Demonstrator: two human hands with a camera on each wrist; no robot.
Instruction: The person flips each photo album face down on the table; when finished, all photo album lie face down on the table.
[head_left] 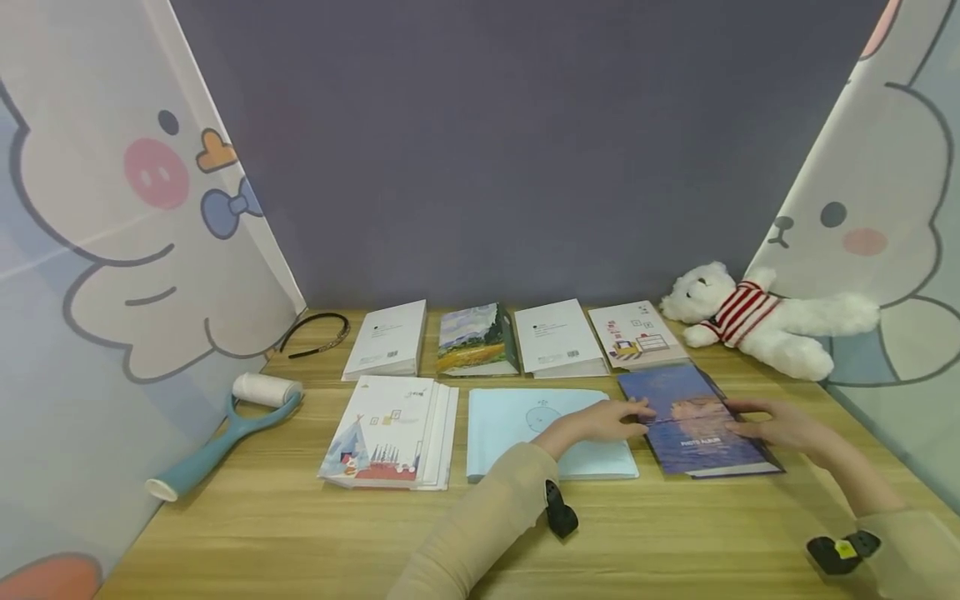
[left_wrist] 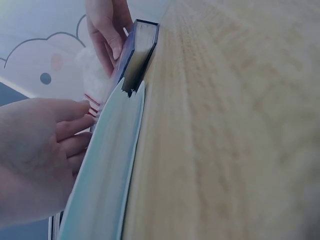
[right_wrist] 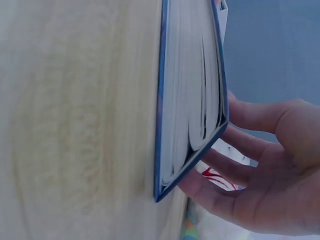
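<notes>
A dark blue photo album (head_left: pixel 686 433) with a painted cover lies between both hands at the right of the wooden table. My left hand (head_left: pixel 609 419) reaches over a light blue album (head_left: pixel 517 417), its fingertips at the dark album's left edge; its fingers are fairly straight in the left wrist view. From the other side, my right hand (head_left: pixel 780 427) holds the spine edge, thumb at the cover's rim and fingers along the spine. Page edges of the dark album (right_wrist: pixel 187 90) face the right wrist camera.
Behind stand several albums, among them a landscape-painted one (head_left: pixel 472 342) and a white one (head_left: pixel 561 337). Nearer left lies a tent-patterned album (head_left: pixel 382 433). A lint roller (head_left: pixel 232 433) and a black headband (head_left: pixel 318 333) lie left; a white plush bear (head_left: pixel 772 321) lies back right.
</notes>
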